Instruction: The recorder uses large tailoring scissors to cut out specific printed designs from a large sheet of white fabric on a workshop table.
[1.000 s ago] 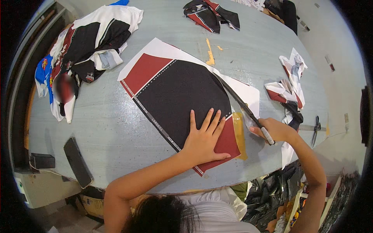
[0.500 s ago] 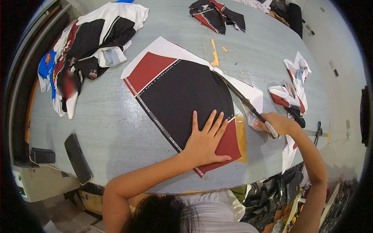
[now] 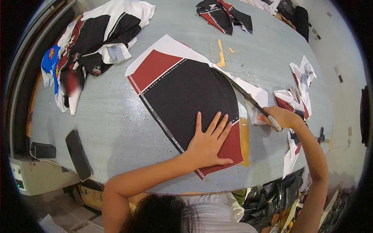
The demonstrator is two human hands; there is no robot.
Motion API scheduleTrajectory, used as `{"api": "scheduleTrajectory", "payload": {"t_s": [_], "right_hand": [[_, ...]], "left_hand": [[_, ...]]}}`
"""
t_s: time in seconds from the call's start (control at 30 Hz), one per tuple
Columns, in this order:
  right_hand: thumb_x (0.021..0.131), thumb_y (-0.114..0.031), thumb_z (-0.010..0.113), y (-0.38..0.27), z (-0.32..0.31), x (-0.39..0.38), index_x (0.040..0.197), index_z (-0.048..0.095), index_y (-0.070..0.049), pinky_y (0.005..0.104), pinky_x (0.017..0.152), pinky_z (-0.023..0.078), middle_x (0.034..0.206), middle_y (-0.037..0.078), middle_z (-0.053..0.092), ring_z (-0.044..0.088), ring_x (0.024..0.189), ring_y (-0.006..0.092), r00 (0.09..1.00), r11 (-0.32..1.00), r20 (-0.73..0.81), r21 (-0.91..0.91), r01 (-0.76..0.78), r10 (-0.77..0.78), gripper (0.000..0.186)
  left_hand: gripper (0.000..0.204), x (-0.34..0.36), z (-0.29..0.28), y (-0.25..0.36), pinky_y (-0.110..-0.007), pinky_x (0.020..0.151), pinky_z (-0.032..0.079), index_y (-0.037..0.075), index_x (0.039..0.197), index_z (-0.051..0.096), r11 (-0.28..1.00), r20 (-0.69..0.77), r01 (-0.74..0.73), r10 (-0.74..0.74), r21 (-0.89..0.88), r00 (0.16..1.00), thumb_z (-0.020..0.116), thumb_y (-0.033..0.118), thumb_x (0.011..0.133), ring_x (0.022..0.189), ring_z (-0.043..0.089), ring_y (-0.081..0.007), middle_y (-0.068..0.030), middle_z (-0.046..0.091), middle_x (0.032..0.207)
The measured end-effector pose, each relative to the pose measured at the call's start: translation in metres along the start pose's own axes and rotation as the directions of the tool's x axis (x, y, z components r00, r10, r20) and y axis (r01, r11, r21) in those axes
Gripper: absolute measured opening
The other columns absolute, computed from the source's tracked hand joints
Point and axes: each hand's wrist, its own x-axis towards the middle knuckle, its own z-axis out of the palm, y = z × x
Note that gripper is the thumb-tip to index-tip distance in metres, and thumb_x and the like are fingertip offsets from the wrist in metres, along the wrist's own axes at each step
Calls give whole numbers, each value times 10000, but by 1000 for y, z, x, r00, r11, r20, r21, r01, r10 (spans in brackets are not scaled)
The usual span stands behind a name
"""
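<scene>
A cut panel of black and dark red fabric (image 3: 186, 89) with white margins lies flat on the pale table. My left hand (image 3: 206, 143) rests open on its lower right part, fingers spread. My right hand (image 3: 281, 118) grips the handles of large shears (image 3: 252, 99), whose long blade lies along the panel's curved right edge, with the tip under or among the white margin (image 3: 254, 87) near the upper middle. The margin is partly separated and lifted beside the blade.
Jersey pieces (image 3: 105, 35) lie at upper left, more at the far side (image 3: 223, 17) and right (image 3: 295, 99). A phone (image 3: 78, 153), black box (image 3: 42, 151) and small scissors (image 3: 321, 135) sit on the table (image 3: 97, 132). Black plastic (image 3: 272, 188) is below the near edge.
My right hand and the shears have moved a little forward along the panel's curved edge. My left hand keeps its place on the fabric. The view has turned slightly.
</scene>
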Motion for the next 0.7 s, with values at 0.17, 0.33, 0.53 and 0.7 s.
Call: {"api": "scheduleTrajectory", "payload": {"t_s": [0.17,0.33,0.53,0.7], "right_hand": [[911,-499,458,9,5,-19,821,537,5,335,526,470,575,109,591,620,547,221,1000,999,18,21,25,-25,518],[889,-531,481,23,38,-73,909,544,-10,321,559,466,627,86,602,610,581,195,936,910,351,395,-123,-25,526],[873,-536,514,16,75,-113,886,526,-13,325,530,437,596,72,558,551,552,186,956,894,292,437,-94,-42,523],[878,-569,477,-18,77,-95,876,518,6,312,509,446,580,63,558,598,533,189,969,900,231,436,-26,-84,576]], "left_hand": [[1026,-10,-24,-8,-728,971,110,54,1389,325,992,190,-124,115,37,975,558,737,659,1379,159,-325,-174,256,1459],[774,-42,-86,-10,-613,1020,236,78,1314,435,990,492,-119,138,-69,860,644,534,725,1335,289,-295,-132,389,1389],[644,19,-43,-49,-519,1062,249,66,1286,463,995,-77,83,-87,-54,993,579,492,817,1302,350,-297,-130,447,1344],[887,31,-16,-64,-522,1093,147,1,1368,332,942,-136,311,-294,127,946,548,624,774,1364,228,-296,-172,317,1430]]}}
